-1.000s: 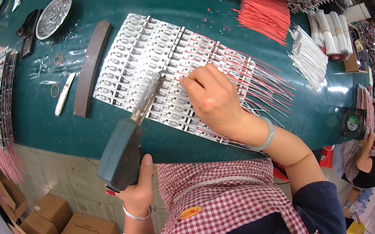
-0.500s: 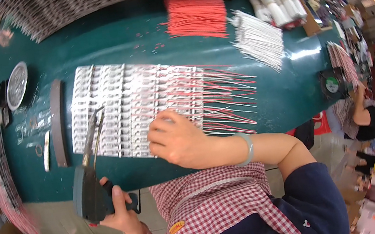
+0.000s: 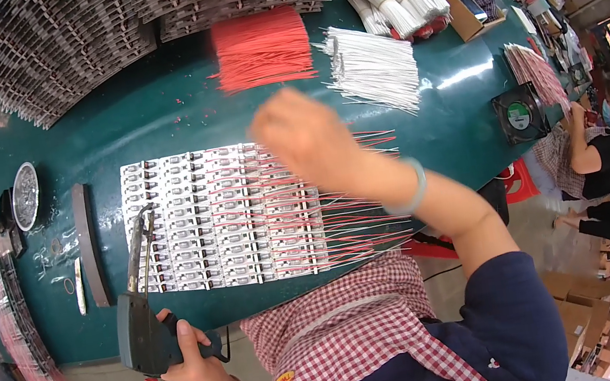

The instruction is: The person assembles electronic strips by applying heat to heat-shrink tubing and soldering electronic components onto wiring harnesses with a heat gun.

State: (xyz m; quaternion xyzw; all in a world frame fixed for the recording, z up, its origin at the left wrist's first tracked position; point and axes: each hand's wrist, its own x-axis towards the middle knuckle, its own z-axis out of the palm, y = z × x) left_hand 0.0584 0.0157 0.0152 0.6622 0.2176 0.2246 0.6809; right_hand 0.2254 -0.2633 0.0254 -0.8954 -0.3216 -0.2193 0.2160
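Right hand [image 3: 304,138] of mine hangs above the far side of the white panel [image 3: 183,235], its fingers curled inward. It is too blurred for me to tell whether anything is pinched between the fingertips. What counts from here is the direction of the loose wires. The pile of red wires [image 3: 261,48] lies almost straight ahead of my knuckles, a little to the left, near but apart from them. Its strands run side to side across the green table [image 3: 440,131], while my forearm comes in on a slant from the lower right, so hand and strands cross at an angle. The pile of white wires [image 3: 374,70] sits ahead and to the right, its strands slanting from far left to near right. Of my two hands, the right is much the nearer to both piles.

My left hand [image 3: 193,363] is wrapped around the handle of a soldering gun [image 3: 142,323], at the panel's near left corner. The gun's long barrel points away from me over the panel's left columns; I can't tell whether its tip touches them.
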